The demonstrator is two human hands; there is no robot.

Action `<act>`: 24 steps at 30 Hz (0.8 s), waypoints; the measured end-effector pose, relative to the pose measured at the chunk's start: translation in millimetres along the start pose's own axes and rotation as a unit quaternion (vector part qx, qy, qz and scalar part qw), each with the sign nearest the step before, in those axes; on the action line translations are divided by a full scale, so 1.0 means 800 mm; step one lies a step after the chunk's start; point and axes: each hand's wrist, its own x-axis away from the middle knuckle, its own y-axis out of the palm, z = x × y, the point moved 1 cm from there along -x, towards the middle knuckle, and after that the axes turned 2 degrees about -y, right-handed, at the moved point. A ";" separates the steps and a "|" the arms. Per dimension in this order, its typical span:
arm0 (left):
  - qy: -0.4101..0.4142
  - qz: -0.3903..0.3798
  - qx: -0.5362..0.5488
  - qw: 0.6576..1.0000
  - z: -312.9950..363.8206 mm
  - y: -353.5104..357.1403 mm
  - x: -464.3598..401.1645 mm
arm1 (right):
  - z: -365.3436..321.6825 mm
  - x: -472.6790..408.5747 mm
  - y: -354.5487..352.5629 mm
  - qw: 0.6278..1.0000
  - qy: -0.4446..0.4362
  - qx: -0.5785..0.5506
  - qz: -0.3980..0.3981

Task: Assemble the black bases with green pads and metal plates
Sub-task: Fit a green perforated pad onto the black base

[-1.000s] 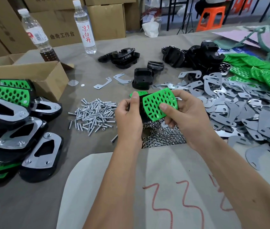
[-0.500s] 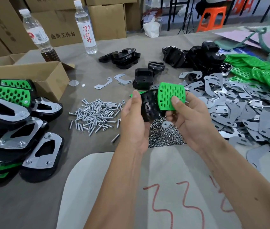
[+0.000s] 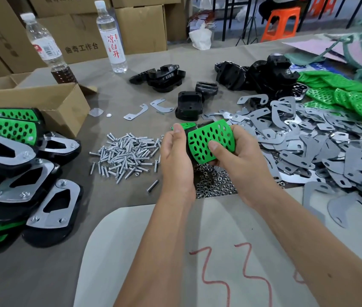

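Both hands hold one piece over the table's middle. My left hand [image 3: 175, 160] grips a black base [image 3: 189, 138], mostly hidden behind a perforated green pad [image 3: 211, 141]. My right hand [image 3: 239, 158] presses that pad against the base, thumb on the pad's face. A second green pad edge [image 3: 186, 125] shows just above my left thumb. Loose metal plates [image 3: 321, 147] lie heaped to the right, spare green pads [image 3: 352, 94] at the far right, and loose black bases [image 3: 264, 74] at the back.
Screws [image 3: 126, 154] lie piled left of my hands and nuts [image 3: 215, 182] below them. Finished assemblies [image 3: 20, 169] are stacked at the left beside an open cardboard box [image 3: 49, 103]. Two bottles [image 3: 111, 36] stand at the back. A white sheet [image 3: 197, 262] lies nearest me.
The green pad was lifted off to the right of the black base half a second ago; now my right hand has brought it back down flat over the base.
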 end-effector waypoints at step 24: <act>-0.012 -0.009 -0.021 1.000 0.003 0.000 0.003 | -0.007 0.005 0.001 0.996 0.046 -0.072 0.037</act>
